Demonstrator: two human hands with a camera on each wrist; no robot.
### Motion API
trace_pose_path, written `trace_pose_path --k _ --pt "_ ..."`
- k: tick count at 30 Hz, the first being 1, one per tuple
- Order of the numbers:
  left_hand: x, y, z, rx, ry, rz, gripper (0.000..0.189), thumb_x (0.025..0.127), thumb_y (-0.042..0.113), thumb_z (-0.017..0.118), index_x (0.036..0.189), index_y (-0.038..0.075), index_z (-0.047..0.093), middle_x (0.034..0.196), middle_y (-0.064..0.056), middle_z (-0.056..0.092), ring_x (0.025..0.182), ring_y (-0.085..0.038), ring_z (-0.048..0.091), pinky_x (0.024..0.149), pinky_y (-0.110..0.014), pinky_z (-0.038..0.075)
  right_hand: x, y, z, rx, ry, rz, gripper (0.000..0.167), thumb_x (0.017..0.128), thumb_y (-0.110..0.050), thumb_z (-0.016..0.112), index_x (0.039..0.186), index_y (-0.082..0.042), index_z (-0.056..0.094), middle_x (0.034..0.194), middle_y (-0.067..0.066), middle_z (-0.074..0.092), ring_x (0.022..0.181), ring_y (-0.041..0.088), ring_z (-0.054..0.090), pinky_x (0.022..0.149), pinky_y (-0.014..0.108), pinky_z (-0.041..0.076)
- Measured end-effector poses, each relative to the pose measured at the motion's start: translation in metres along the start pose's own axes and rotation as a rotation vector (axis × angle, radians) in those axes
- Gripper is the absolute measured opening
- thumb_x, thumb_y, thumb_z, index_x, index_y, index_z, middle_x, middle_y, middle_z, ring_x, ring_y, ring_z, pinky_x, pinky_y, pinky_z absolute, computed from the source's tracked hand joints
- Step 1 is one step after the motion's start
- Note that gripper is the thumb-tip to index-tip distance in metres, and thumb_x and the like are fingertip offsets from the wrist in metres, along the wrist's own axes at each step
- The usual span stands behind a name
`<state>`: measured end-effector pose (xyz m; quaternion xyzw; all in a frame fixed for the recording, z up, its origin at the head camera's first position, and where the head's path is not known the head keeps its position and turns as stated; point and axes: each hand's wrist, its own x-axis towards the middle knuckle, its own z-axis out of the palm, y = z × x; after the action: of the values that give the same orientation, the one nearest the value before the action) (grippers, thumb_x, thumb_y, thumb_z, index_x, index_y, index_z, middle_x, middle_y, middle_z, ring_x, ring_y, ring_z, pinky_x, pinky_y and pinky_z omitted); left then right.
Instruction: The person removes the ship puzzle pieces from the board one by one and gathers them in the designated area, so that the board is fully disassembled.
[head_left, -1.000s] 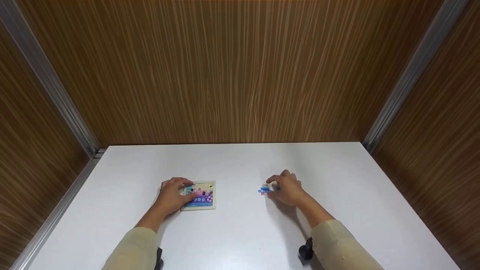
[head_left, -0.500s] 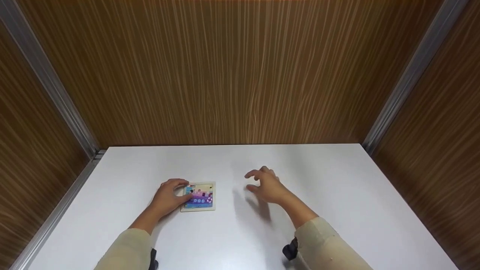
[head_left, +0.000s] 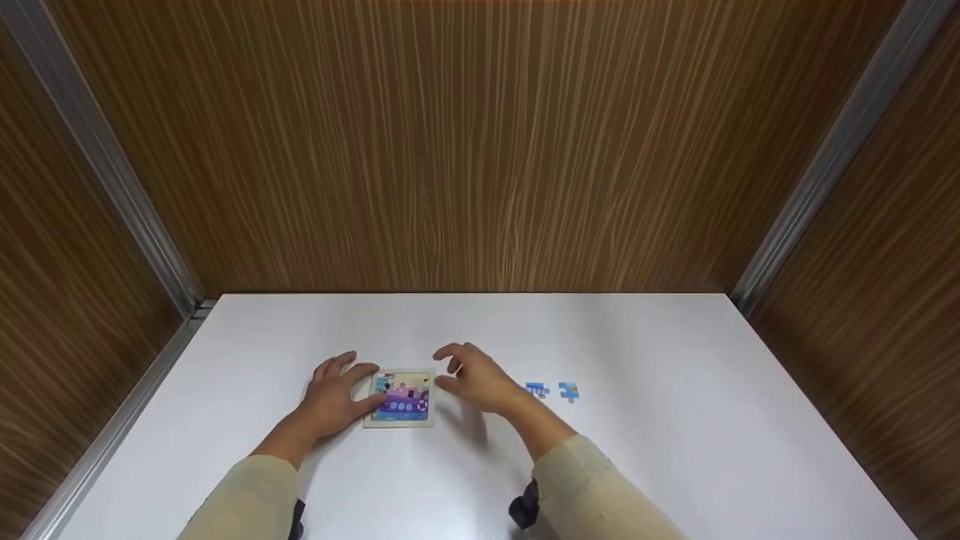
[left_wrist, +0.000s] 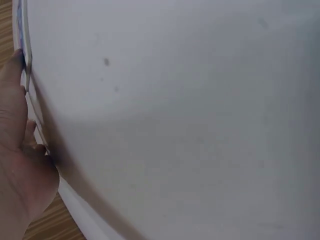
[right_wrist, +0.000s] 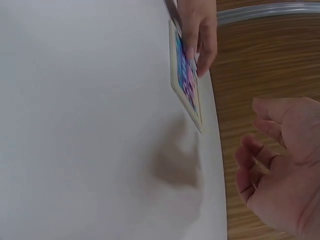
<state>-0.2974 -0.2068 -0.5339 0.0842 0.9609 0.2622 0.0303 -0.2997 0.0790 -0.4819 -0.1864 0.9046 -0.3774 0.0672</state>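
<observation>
A square framed jigsaw puzzle [head_left: 403,406] with a pink and purple boat picture lies flat on the table in the head view. My left hand [head_left: 331,403] rests at its left edge, fingers spread, with the thumb on the picture and the index finger by the upper left corner. Just off the right edge hovers my right hand [head_left: 480,379], fingers loosely bent and thumb apart. Nothing shows between those fingers in the right wrist view, where the right hand [right_wrist: 287,165] appears beyond the puzzle. Two loose blue puzzle pieces, one [head_left: 536,389] partly behind my right forearm and another [head_left: 569,391], lie to the right.
The white table [head_left: 675,442] reaches back to a wood-grain panel [head_left: 480,150]. Similar side panels with metal corner posts [head_left: 105,157] stand left and right. A dark device [head_left: 525,506] sits at my right sleeve.
My right hand has moved left from the loose pieces to the puzzle's right edge, uncovering those pieces. The left hand's fingers have spread a little while it stays at the frame.
</observation>
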Motion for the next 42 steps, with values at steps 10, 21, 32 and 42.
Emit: trace_pose_path --k 10,21,32,42 --pt "0.001 0.004 0.007 -0.033 -0.017 -0.061 0.067 0.099 0.062 0.071 0.156 0.03 0.056 0.181 -0.018 0.02 0.167 -0.054 0.005 0.13 -0.08 0.007 0.023 0.006 0.039 0.079 0.0 0.009 0.031 0.105 -0.017 0.071 0.135 -0.011 0.07 0.107 0.003 0.061 0.098 0.015 0.056 0.096 0.039 0.054" --pt "0.001 0.01 0.012 -0.053 0.001 -0.034 0.066 0.098 0.06 0.074 0.153 0.028 0.059 0.179 -0.02 0.024 0.166 -0.056 0.009 0.129 -0.08 0.01 0.036 0.007 0.061 -0.052 0.024 0.0 0.023 0.102 -0.027 0.075 0.122 -0.019 0.081 0.099 -0.002 0.064 0.096 0.013 0.052 0.099 0.043 0.041" --pt "0.0 0.011 0.008 -0.071 0.02 -0.036 0.063 0.098 0.057 0.075 0.152 0.028 0.06 0.179 -0.019 0.025 0.166 -0.056 0.008 0.13 -0.079 0.009 0.039 0.001 0.065 -0.065 0.059 0.047 0.02 0.1 -0.026 0.077 0.12 -0.023 0.082 0.098 -0.004 0.062 0.097 0.014 0.052 0.098 0.039 0.04" --pt "-0.001 0.011 0.009 -0.077 0.047 -0.005 0.066 0.098 0.055 0.076 0.155 0.026 0.059 0.18 -0.015 0.028 0.166 -0.055 0.011 0.129 -0.079 0.011 0.04 -0.003 0.068 -0.088 0.088 0.103 0.015 0.099 -0.032 0.08 0.112 -0.026 0.082 0.098 -0.005 0.063 0.095 0.014 0.053 0.099 0.042 0.041"
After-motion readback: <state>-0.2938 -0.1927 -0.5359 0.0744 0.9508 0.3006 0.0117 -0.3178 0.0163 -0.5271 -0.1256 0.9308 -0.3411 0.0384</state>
